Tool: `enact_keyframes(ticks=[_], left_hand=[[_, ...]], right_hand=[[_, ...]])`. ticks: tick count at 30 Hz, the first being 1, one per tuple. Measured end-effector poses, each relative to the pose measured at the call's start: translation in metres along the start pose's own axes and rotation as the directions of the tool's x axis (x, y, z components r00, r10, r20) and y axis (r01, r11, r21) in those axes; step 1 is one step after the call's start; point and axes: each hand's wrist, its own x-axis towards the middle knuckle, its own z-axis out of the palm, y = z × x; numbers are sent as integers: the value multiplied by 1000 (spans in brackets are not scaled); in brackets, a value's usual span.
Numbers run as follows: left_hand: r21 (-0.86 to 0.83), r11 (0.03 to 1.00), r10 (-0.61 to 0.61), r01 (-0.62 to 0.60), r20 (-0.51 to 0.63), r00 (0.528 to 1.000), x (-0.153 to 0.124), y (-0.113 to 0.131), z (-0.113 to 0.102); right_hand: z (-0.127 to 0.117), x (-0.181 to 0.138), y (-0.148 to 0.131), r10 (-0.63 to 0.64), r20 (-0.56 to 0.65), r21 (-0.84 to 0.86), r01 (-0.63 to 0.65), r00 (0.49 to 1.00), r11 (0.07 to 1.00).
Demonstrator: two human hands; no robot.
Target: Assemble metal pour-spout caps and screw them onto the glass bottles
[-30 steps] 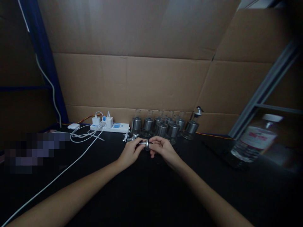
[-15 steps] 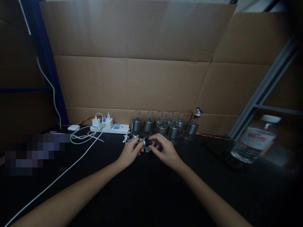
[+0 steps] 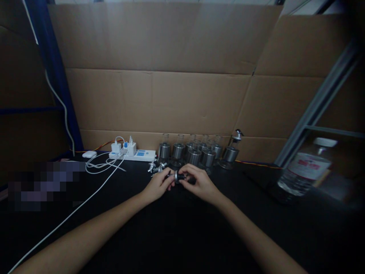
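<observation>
My left hand is closed, its thumb and fingers pinching the left side of a small silver-and-black bottle pour spout. From the other side, the fingertips of my right hand close on its black end. The spout lies on its side between the hands, a silver ring at its middle, partly covered by fingers. Just beyond my left hand, more silver spout pieces lie on the black table. Behind my hands stand several glass bottles with steel sleeves. The tilted-looking bottle on the right carries a silver and black spout.
A white power strip with plugged-in chargers and looped cables sits at the back left, beside a small white case. One white cable runs toward the front left. A large clear water bottle stands right. Cardboard walls the back.
Both hands stay together around the spout, which has turned slightly so its black end points more to the right. My right hand has dropped a little. The bottles have not moved.
</observation>
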Motion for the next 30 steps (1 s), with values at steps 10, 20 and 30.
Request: enact_keyframes(ticks=[10,20,30], left_hand=[[266,961,93,-76,-50,994,-6,8,-4],[376,921,134,-101,-63,989,-9,9,-1],[262,965,60,-31,-103,993,-8,10,-3]], right_hand=[[15,-2,3,134,-115,187,-111,984,976],[16,0,1,192,-103,331,-148,976,932],[12,3,-13,19,-109,34,-16,994,999]])
